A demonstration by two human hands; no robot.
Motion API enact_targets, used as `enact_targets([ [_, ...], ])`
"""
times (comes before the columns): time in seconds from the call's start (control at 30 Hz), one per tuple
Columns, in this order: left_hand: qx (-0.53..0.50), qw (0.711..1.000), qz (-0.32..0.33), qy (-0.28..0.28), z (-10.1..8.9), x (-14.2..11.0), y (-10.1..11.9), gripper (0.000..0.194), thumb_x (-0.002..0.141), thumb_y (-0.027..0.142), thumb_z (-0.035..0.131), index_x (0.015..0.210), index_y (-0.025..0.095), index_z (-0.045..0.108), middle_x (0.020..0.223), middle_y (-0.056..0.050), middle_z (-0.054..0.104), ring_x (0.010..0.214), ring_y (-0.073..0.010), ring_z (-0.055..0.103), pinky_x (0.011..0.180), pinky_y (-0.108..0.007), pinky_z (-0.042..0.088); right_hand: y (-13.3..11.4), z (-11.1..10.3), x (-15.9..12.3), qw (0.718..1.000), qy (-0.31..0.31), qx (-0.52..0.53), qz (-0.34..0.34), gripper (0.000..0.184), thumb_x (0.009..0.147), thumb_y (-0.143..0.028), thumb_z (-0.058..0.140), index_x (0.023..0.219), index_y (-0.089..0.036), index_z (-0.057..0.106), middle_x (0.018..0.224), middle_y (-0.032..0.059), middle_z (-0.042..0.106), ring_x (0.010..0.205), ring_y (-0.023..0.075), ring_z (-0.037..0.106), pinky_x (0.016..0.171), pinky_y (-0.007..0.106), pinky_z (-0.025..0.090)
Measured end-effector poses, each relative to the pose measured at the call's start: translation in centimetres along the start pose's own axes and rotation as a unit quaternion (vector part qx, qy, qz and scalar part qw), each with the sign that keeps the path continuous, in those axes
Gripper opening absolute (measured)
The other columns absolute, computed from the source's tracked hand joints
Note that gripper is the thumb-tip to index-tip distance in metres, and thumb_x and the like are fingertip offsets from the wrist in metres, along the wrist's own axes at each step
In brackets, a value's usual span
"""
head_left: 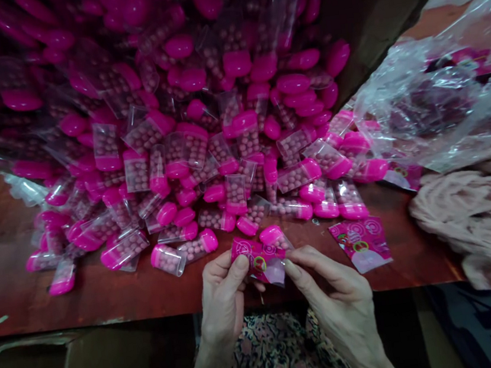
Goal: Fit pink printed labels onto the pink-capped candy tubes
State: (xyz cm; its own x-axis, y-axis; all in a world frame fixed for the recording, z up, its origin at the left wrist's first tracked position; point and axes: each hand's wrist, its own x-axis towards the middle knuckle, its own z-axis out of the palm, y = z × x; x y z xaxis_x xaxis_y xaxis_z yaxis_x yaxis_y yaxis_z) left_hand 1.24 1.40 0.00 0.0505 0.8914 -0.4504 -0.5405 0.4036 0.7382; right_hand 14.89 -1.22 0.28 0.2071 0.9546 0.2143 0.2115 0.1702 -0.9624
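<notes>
At the near edge of the desk (pixel 107 299), the left hand (pixel 224 300) and right hand (pixel 334 301) close together on a pink sachet (pixel 255 260) touching a pink-capped vial (pixel 273 238); a second sachet (pixel 360 244) lies just right.

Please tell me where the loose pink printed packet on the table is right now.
In the head view, the loose pink packet lies on the table, right of the right hand and below the pink-capped tubes.

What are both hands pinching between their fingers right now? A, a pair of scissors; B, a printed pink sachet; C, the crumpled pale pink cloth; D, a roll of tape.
B: the left hand and the right hand both pinch the printed pink sachet between their fingers.
</notes>
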Motion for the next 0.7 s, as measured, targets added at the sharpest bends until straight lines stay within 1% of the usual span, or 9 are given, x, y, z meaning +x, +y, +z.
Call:
enact_targets([
  [0.13,0.012,0.998,-0.004,-0.066,-0.38,-0.04,0.09,0.015,0.075,0.032,0.071,0.074,0.018,0.076,0.06,-0.002,0.069,0.05,-0.0104,0.059,0.047,-0.018,0.049,0.01,-0.21,0.06,1.0,-0.016,-0.01,0.005,0.023,0.081,-0.007,0.061,0.092,-0.026,0.068,0.077,-0.0056,0.066,0.07,0.0076,0.061,0.065,0.016,0.051],
  [0.23,0.077,0.991,0.031,-0.101,-0.56,-0.3,0.33,0.017,0.081,0.03,0.064,0.087,0.019,0.076,0.082,-0.006,0.072,0.076,-0.0161,0.065,0.068,-0.024,0.052,-0.05,-0.35,-0.06,0.999,-0.015,-0.028,0.005,0.026,0.078,-0.009,0.064,0.099,-0.025,0.068,0.083,-0.0033,0.068,0.075,0.0098,0.063,0.069,0.019,0.052],
  [0.3,0.127,0.982,0.068,-0.125,-0.57,-0.54,0.57,0.019,0.083,0.027,0.061,0.09,0.019,0.076,0.1,-0.008,0.07,0.093,-0.0194,0.063,0.083,-0.027,0.048,0.0,-0.42,-0.18,1.0,-0.021,-0.019,0.007,0.025,0.079,-0.008,0.064,0.097,-0.025,0.068,0.082,-0.003,0.068,0.074,0.0099,0.063,0.068,0.019,0.052],
  [0.37,0.157,0.972,0.101,-0.14,-0.56,-0.74,0.79,0.02,0.084,0.025,0.058,0.089,0.018,0.076,0.113,-0.008,0.066,0.099,-0.0206,0.06,0.088,-0.028,0.045,0.12,-0.45,-0.23,1.0,-0.028,0.001,0.01,0.022,0.081,-0.006,0.061,0.09,-0.024,0.07,0.078,-0.0034,0.068,0.07,0.0093,0.063,0.065,0.018,0.051],
  [0.43,0.172,0.967,0.129,-0.135,-0.61,-0.82,0.92,0.02,0.084,0.024,0.058,0.085,0.019,0.077,0.12,-0.007,0.063,0.096,-0.0193,0.06,0.087,-0.028,0.044,0.24,-0.4,-0.17,0.999,-0.029,0.014,0.022,0.023,0.081,-0.005,0.059,0.087,-0.025,0.071,0.075,-0.0037,0.068,0.068,0.009,0.064,0.063,0.017,0.051],
  [0.5,0.178,0.964,0.147,-0.128,-0.74,-0.76,0.9,0.019,0.083,0.023,0.058,0.084,0.02,0.077,0.118,-0.005,0.065,0.091,-0.018,0.061,0.085,-0.027,0.045,0.27,-0.31,0.0,0.999,-0.032,0.021,0.038,0.024,0.081,-0.006,0.061,0.088,-0.026,0.073,0.075,-0.0039,0.069,0.067,0.0092,0.065,0.062,0.016,0.051],
  [0.57,0.175,0.964,0.159,-0.123,-0.89,-0.61,0.74,0.019,0.083,0.023,0.058,0.085,0.021,0.077,0.106,-0.005,0.069,0.088,-0.0173,0.061,0.082,-0.026,0.046,0.2,-0.25,0.21,0.998,-0.04,0.026,0.05,0.023,0.081,-0.008,0.062,0.089,-0.027,0.073,0.075,-0.0042,0.07,0.066,0.0095,0.065,0.06,0.015,0.051],
  [0.63,0.173,0.965,0.161,-0.113,-0.97,-0.45,0.53,0.019,0.084,0.023,0.058,0.086,0.021,0.077,0.094,-0.004,0.07,0.085,-0.0167,0.062,0.078,-0.025,0.047,0.1,-0.33,0.35,0.997,-0.049,0.023,0.047,0.021,0.082,-0.011,0.062,0.091,-0.027,0.073,0.074,-0.0041,0.069,0.065,0.0098,0.064,0.059,0.017,0.051],
  [0.7,0.166,0.969,0.159,-0.093,-0.96,-0.32,0.39,0.018,0.084,0.022,0.059,0.086,0.021,0.077,0.089,-0.003,0.07,0.081,-0.015,0.062,0.073,-0.023,0.048,0.13,-0.56,0.35,0.998,-0.048,-0.005,0.033,0.021,0.085,-0.013,0.059,0.096,-0.027,0.071,0.077,-0.003,0.067,0.067,0.0104,0.062,0.061,0.019,0.051],
])
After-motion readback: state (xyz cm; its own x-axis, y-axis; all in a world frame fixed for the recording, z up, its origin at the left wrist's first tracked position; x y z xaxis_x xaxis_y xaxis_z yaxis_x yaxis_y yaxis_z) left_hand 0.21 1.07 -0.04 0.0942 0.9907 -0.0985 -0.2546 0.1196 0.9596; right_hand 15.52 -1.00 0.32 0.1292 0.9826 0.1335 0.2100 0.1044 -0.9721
